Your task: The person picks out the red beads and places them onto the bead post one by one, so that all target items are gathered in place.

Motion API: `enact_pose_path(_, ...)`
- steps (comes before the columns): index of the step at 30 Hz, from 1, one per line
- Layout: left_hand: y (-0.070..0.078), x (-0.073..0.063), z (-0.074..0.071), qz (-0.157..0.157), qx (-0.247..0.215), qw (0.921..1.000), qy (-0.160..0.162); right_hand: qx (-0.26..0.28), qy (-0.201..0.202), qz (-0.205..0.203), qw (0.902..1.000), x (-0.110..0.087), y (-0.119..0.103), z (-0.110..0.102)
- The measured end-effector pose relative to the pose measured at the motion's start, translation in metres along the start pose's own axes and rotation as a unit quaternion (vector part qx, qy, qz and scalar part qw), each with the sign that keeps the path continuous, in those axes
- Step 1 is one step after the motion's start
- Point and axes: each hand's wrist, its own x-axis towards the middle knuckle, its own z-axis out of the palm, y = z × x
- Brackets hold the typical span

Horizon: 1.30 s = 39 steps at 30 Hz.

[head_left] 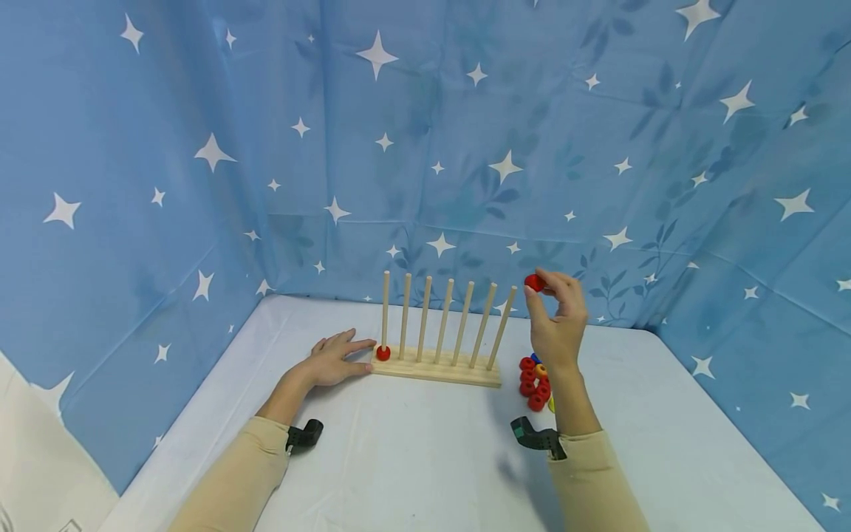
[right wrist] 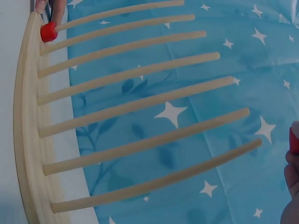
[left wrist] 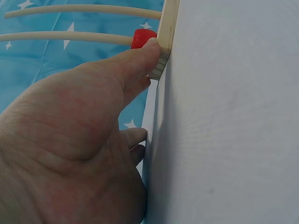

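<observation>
A wooden peg stand (head_left: 435, 371) with several upright pegs lies across the table. One red bead (head_left: 383, 353) sits at the foot of its leftmost peg. My left hand (head_left: 332, 360) holds the left end of the base, thumb at the front and index finger behind; the left wrist view shows the thumb (left wrist: 145, 58) against the wood beside the bead. Raised to the right of the rightmost peg's tip, my right hand (head_left: 560, 323) pinches another red bead (head_left: 535, 282) between thumb and fingertips. That held bead (right wrist: 294, 141) shows only partly in the right wrist view.
Loose beads, mostly red (head_left: 536, 403) with an orange bead (head_left: 541, 370), a blue bead (head_left: 535, 357) and a yellow piece, lie right of the stand, partly behind the right wrist. A blue star-patterned curtain (head_left: 425, 192) stands behind the white table (head_left: 412, 458).
</observation>
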Motion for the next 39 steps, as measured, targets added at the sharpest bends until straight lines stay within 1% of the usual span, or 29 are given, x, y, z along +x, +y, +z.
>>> enact_pose_path(5, 0.001, 0.0, -0.001, 0.0, 0.002, 1.0, -0.002, 0.005, 0.004, -0.045, 0.999, -0.002, 0.0, 0.008)
enact_pose_path(8, 0.001, 0.0, 0.0, 0.0, 0.001, 1.0, -0.004, -0.002, 0.005, -0.069, 0.9976, -0.004, 0.008, 0.014)
enact_pose_path(11, 0.0, 0.0, 0.001, 0.003, 0.0, 1.0, -0.004, -0.004, -0.001, -0.083, 0.9965, -0.008, 0.018, 0.018)
enact_pose_path(14, 0.001, -0.001, 0.001, 0.005, -0.001, 1.0, -0.005, 0.009, -0.012, -0.087, 0.9961, -0.01, 0.023, 0.022)
enact_pose_path(18, 0.001, -0.001, 0.001, 0.004, -0.001, 1.0, -0.005, 0.027, -0.023, -0.087, 0.9956, -0.014, 0.024, 0.026)
enact_pose_path(28, 0.001, 0.001, 0.0, -0.001, 0.006, 1.0, -0.004, 0.023, -0.061, -0.095, 0.9934, -0.022, 0.02, 0.041)
enact_pose_path(34, -0.002, 0.002, 0.0, 0.006, 0.003, 1.0, -0.005, 0.035, -0.069, -0.096, 0.9924, -0.026, 0.013, 0.054)
enact_pose_path(39, -0.001, 0.001, 0.002, 0.01, -0.001, 0.9999, -0.003, 0.043, -0.073, -0.085, 0.9928, -0.028, 0.008, 0.065)
